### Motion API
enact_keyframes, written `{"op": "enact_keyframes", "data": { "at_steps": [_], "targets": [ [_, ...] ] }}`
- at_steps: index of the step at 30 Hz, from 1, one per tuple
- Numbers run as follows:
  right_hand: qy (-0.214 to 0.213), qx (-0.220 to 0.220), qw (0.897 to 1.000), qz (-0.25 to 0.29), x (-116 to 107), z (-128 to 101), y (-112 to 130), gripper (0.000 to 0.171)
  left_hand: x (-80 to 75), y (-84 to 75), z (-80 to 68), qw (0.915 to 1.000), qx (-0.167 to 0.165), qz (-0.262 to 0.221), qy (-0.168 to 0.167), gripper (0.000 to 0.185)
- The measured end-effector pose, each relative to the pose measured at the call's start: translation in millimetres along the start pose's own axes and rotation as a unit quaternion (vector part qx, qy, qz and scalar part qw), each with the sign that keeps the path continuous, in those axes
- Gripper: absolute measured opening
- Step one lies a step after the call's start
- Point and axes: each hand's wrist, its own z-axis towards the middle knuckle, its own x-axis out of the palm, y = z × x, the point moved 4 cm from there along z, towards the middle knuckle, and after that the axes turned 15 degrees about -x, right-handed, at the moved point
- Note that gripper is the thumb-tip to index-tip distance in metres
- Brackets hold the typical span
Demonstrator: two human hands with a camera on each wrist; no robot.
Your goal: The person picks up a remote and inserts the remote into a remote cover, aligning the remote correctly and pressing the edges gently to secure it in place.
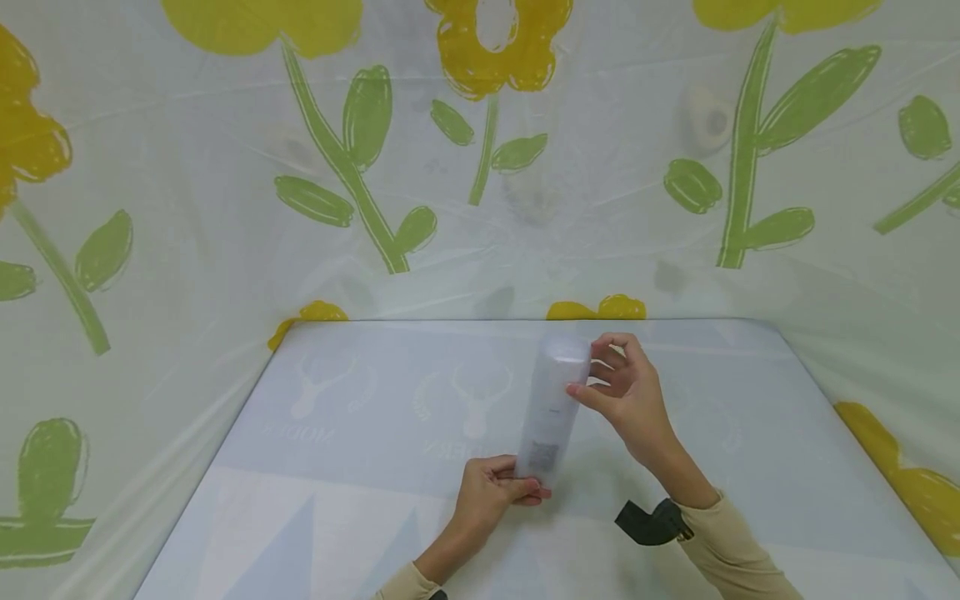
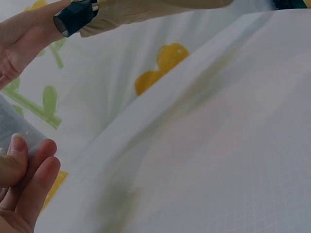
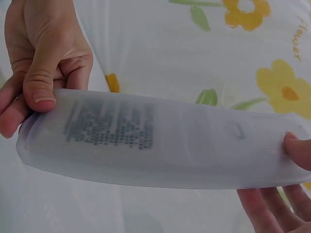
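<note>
A long, frosted white case point(image 1: 551, 407) with a dark printed label is held just above the table point(image 1: 337, 433), pointing away from me. My left hand point(image 1: 523, 488) pinches its near end between thumb and fingers. My right hand point(image 1: 594, 377) grips the far end, thumb on one side and fingers curled round the other. In the right wrist view the case point(image 3: 160, 141) lies lengthwise, with the left hand point(image 3: 43, 63) on the label end and right fingertips point(image 3: 296, 150) at the other. The left wrist view catches only my left fingers point(image 2: 29, 174) on a corner of the case point(image 2: 14, 128).
A pale table cover with faint deer prints reaches to the back edge point(image 1: 525, 320). A plastic sheet point(image 1: 225, 208) printed with yellow flowers and green leaves hangs behind and on both sides. A black wrist mount point(image 1: 648, 523) sits on my right sleeve.
</note>
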Motion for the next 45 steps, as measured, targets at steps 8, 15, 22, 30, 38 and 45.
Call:
{"op": "enact_keyframes", "data": {
  "at_steps": [8,15,22,30,38,45],
  "targets": [
    [-0.001,-0.013,1.0,-0.022,0.8,-1.2,6.7,0.056,-0.9,0.1,4.7,0.9999,-0.009,0.0,0.009,0.033],
    [-0.003,-0.024,0.997,-0.078,3.3,-5.3,11.3,0.046,-5.1,-3.7,7.8,0.9986,-0.025,-0.015,-0.044,0.039],
    [-0.009,-0.038,0.995,-0.092,4.8,-9.8,12.7,0.038,-9.6,-12.2,9.3,0.9947,-0.054,-0.055,-0.069,0.035],
    [0.023,-0.074,0.993,-0.087,8.1,-15.4,14.9,0.038,-2.1,-17.4,7.4,0.9931,-0.076,-0.073,-0.051,0.039],
    [0.07,-0.091,0.99,-0.084,14.4,-23.2,13.8,0.035,-2.7,-30.1,9.6,0.99,-0.077,-0.11,-0.044,0.046],
    [0.101,-0.1,0.986,-0.085,20.1,-33.5,12.4,0.033,-2.7,-38.5,13.2,0.9901,-0.068,-0.116,-0.041,0.044]
  ]
}}
